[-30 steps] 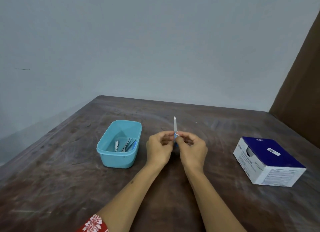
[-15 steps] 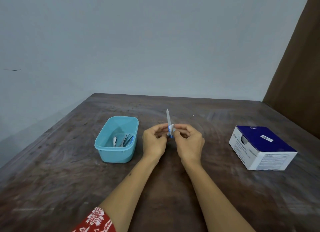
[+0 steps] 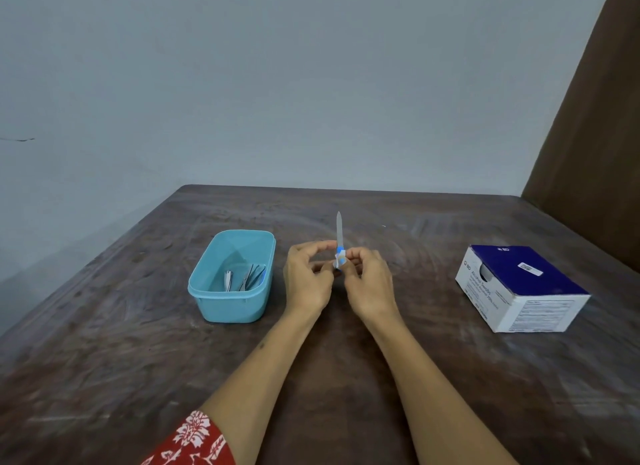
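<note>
**Both hands pinch one slim file**

The left hand (image 3: 306, 281) curls its fingertips onto the metal file (image 3: 339, 229), which stands upright above them. The right hand (image 3: 370, 284) pinches a white-and-blue piece (image 3: 340, 258) against the file's lower end. The fingers hide the file's base, and the piece is too small to identify.

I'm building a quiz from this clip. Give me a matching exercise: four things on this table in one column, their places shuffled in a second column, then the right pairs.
1. teal tub
2. alcohol swab box
3. metal file
4. metal tools

A. pinched upright between the left hand and right hand
B. on the table, right of the hands
C. lying inside the tub
D. on the table, left of the hands

Pairs: 1-D, 2-B, 3-A, 4-C.
</note>
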The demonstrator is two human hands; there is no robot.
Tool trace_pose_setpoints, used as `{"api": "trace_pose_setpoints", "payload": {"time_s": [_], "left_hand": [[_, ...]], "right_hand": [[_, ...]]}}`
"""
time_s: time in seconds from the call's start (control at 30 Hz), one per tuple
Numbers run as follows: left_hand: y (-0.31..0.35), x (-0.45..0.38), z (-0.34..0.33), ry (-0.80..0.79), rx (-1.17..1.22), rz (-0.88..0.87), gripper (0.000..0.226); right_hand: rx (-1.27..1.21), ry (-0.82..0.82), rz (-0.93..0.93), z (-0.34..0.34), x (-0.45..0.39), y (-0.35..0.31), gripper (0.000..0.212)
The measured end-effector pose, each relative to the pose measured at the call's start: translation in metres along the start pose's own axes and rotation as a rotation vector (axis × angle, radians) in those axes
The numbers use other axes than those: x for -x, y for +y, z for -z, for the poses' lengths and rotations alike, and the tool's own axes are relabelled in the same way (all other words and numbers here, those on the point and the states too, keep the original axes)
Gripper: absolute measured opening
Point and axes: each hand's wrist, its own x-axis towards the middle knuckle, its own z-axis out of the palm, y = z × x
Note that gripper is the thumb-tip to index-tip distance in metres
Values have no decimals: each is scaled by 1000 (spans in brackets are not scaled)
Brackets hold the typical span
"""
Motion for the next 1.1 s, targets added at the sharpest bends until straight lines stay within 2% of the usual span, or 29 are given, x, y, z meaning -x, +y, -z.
{"api": "trace_pose_setpoints", "payload": {"time_s": [0.13,0.23,0.27,0.4,0.6,0.77,0.97,1.1], "left_hand": [[0,1,-1,-23,1,-1,43],[3,0,-3,21,-23,-23,18],[3,-1,-2,39,-29,-31,16],[4,-4,-2,71,62,-38,15],[7,-3,-2,-4,194,32,16],[6,-5,1,-18,193,24,20],[6,-5,0,-98,202,17,21],[5,-5,1,-89,207,35,19]], "right_hand": [[67,-12,11,0,1,-1,7],[140,-30,45,1,3,-2,11],[167,-42,60,1,5,-3,12],[246,-79,107,0,6,-5,16],[85,-94,149,4,7,-4,10],[346,-174,198,4,7,-1,14],[166,-81,204,6,7,-4,8],[404,-128,204,4,7,0,10]]}}
